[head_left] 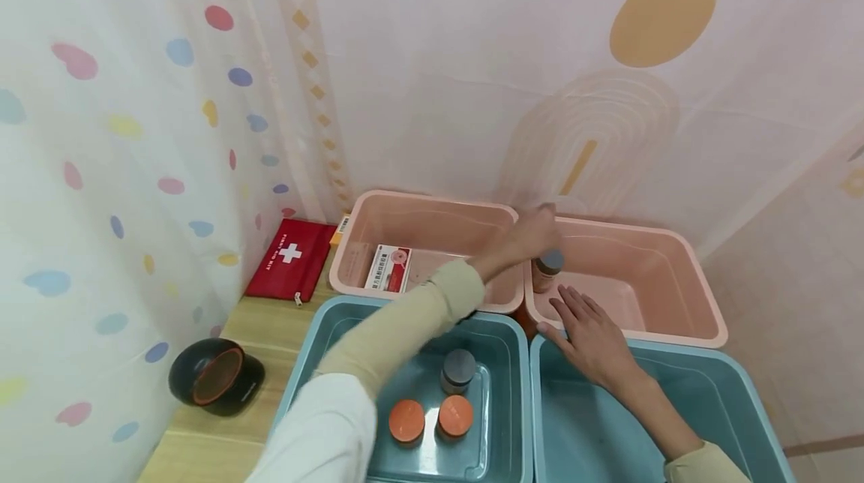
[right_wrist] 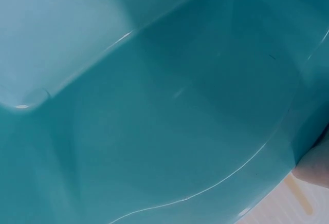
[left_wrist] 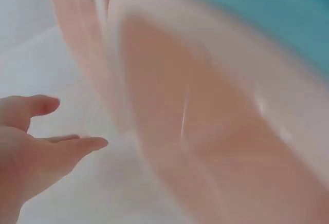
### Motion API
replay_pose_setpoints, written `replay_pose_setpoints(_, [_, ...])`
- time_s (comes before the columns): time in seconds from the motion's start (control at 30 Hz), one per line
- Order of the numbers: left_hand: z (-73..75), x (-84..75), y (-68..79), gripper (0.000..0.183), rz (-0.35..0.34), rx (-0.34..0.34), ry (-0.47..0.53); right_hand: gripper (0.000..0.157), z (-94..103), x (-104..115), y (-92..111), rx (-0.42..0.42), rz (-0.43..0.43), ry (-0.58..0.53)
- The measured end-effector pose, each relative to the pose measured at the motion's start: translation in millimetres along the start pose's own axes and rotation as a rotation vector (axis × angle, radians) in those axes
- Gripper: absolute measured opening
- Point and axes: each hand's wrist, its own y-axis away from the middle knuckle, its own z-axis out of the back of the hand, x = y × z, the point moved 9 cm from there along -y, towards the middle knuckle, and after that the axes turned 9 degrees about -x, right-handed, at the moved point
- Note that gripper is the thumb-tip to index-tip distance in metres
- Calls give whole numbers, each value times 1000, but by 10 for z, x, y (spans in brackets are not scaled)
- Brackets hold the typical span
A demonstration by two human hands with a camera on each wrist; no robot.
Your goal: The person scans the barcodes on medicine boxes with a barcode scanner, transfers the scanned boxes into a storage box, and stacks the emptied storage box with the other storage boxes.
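Note:
My left hand (head_left: 528, 235), blurred, reaches over the adjoining rims of the left pink bin (head_left: 432, 200) and right pink bin (head_left: 702, 288). The left wrist view shows its thumb and fingers apart, with nothing between them. Just below it, a brown jar with a grey lid (head_left: 548, 267) stands in the left corner of the right pink bin. My right hand (head_left: 592, 337) lies with extended fingers across that bin's front rim, close to the jar. Only a bit of the right hand (right_wrist: 314, 167) enters the right wrist view. A white-and-red medicine box (head_left: 389, 269) lies inside the left pink bin.
Below my left arm, a blue bin (head_left: 523, 393) holds a grey-lidded jar (head_left: 458, 370) and two orange-lidded jars (head_left: 407, 421). Another blue bin (head_left: 756, 400) adjoins it. A red first-aid pouch (head_left: 280, 277) and a black bowl-shaped object (head_left: 236, 393) are on the wooden table (head_left: 196, 438).

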Motion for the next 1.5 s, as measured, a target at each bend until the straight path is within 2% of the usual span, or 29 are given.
replay_pose_setpoints(0.13, [701, 106, 329, 60, 53, -4, 295, 65, 21, -15, -11, -17, -17, -7])
replay_pose_setpoints(0.17, [884, 125, 443, 61, 49, -1, 340, 66, 21, -14, -15, -19, -20, -10])
replay_pose_setpoints(0.23, [1139, 211, 710, 65, 74, 41, 452, 70, 18, -9, -24, -24, -25, -24])
replay_pose_setpoints(0.3, [1329, 316, 1017, 66, 84, 64, 499, 74, 8, -6, -32, -23, -32, -38])
replay_pose_setpoints(0.37, [1458, 418, 1356, 67, 112, 86, 539, 77, -7, -4, -32, -12, -46, -57])
replay_pose_setpoints(0.5, [1569, 620, 2027, 69, 187, 83, 592, 82, -30, 1, -24, 10, -78, -92])
replay_pose_setpoints(0.6, [1535, 746, 2440, 68, 248, 84, 645, 85, -28, 21, -26, 9, -96, -106])
replay_pose_setpoints(0.7, [1436, 834, 2766, 65, 312, 96, 689, 85, -25, 60, -37, 1, -108, -112])
replay_pose_setpoints(0.77, [1346, 870, 2941, 63, 352, 102, 704, 84, -23, 87, -45, -3, -115, -118])
replay_pose_setpoints(0.9, [1084, 942, 3228, 63, 482, 137, 687, 83, -26, 108, -59, -5, -126, -105])
replay_pose_setpoints(1.0, [864, 995, 3369, 65, 573, 168, 690, 84, -23, 111, -67, 0, -129, -93])
replay_pose_setpoints(1.13, [647, 1074, 3478, 74, 622, 179, 702, 86, -11, 126, -48, 4, -124, -81])
replay_pose_setpoints(1.3, [467, 1202, 3581, 91, 688, 202, 688, 87, 4, 143, -19, -2, -112, -97])
replay_pose_setpoints(1.37, [423, 1233, 3604, 97, 690, 239, 633, 88, 5, 143, 0, 3, -115, -101])
replay_pose_setpoints(1.5, [381, 1255, 3616, 111, 648, 326, 471, 89, 1, 149, 42, 6, -112, -98])
